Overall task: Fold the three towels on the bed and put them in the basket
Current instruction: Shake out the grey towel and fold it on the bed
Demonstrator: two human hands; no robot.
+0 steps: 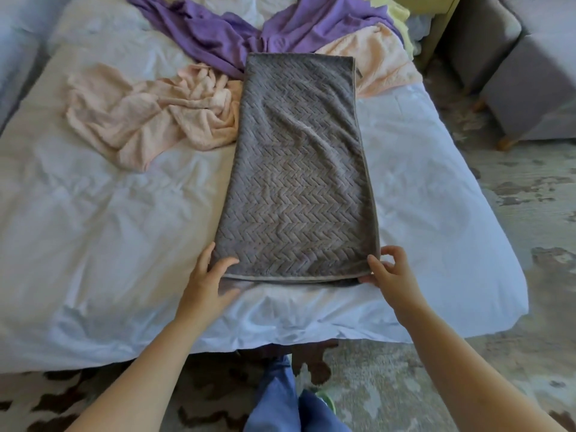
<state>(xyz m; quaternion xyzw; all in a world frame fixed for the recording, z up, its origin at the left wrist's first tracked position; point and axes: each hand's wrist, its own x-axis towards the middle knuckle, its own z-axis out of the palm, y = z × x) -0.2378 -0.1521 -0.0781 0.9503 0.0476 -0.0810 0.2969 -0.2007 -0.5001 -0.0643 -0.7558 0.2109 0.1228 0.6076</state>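
A grey towel (299, 169) with a zigzag weave lies folded lengthwise in a long strip down the middle of the bed (103, 244). My left hand (207, 279) pinches its near left corner, thumb on top. My right hand (388, 271) pinches the near right corner. A crumpled peach towel (146, 116) lies to the left of the grey one. Another peach towel (378, 62) lies spread at the far right, partly under the grey strip. No basket is in view.
A purple cloth (224, 32) and a pale yellow cloth (397, 10) lie at the head of the bed. Grey upholstered seats (526, 85) stand to the right on a patterned rug (514, 213). My legs in blue trousers (280, 397) are at the bed's foot.
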